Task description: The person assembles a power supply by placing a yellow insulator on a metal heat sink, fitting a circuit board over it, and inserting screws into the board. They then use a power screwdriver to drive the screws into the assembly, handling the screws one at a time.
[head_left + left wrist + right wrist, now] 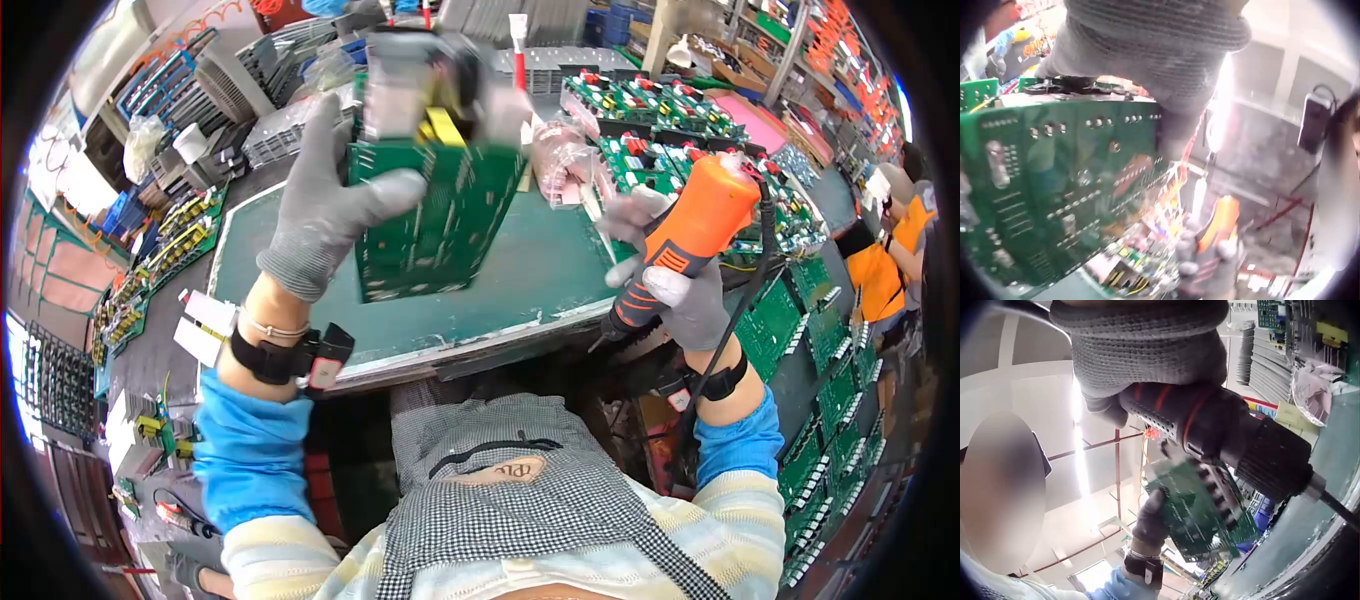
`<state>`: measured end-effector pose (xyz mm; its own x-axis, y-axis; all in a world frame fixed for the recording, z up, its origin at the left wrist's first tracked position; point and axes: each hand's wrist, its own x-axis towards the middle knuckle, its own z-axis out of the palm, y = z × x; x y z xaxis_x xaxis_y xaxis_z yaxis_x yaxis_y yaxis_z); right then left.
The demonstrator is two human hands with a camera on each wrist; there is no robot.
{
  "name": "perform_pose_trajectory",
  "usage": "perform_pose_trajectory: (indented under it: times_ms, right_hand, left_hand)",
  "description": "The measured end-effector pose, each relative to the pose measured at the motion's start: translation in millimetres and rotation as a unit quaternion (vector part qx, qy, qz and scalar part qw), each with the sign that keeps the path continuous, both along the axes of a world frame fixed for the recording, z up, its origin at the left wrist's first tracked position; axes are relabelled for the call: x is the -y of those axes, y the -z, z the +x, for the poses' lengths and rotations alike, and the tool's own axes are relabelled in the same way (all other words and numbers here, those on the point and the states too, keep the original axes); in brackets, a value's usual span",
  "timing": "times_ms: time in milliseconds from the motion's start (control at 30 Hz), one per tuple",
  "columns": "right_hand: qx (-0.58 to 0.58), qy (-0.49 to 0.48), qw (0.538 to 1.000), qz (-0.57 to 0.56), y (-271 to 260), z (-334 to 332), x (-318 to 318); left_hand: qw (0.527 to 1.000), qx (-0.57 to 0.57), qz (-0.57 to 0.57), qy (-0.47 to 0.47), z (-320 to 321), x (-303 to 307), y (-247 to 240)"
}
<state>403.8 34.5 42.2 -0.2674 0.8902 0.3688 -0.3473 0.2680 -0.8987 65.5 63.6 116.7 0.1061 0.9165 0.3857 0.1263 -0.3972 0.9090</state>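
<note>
My left hand, in a grey knit glove, grips a green circuit board by its left edge, with the thumb across the solder side. The board is tilted up above the bench, and its blurred metal and yellow parts face away. In the left wrist view the solder joints of the board show close up. Gloved as well, my right hand holds an orange and black power screwdriver by its body. Its black chuck and bit point down and left, near the bench's front edge.
The green-topped bench has a pale raised edge. Behind it on the right stand several populated boards, beside a clear plastic bag. More bare-side boards lie at far right. A black cord hangs from the screwdriver.
</note>
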Motion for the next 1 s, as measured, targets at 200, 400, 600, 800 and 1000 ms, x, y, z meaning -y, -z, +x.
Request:
perform_pose_trajectory:
  times_ms: [200,400,600,800,1000]
  right_hand:
    - [0.225,0.028,0.972,0.055,-39.3,-41.8,-4.7]
    - [0.396,0.034,0.868,0.298,-42.6,-80.9,-19.5]
    - [0.329,0.064,0.857,0.392,-16.0,-110.7,-28.5]
    - [0.372,-0.054,0.858,0.350,-18.5,-134.0,-8.5]
    - [0.370,-0.094,0.845,0.375,-22.2,-144.7,-0.4]
  left_hand:
    - [0.905,0.417,0.005,0.091,8.6,-7.3,83.0]
    - [0.867,0.489,-0.029,0.088,31.8,-16.2,152.1]
    - [0.881,0.451,-0.052,0.136,3.8,3.2,164.4]
    - [0.941,0.316,-0.110,0.050,-50.9,62.3,166.0]
    - [0.960,-0.061,-0.222,-0.160,-89.7,95.8,165.3]
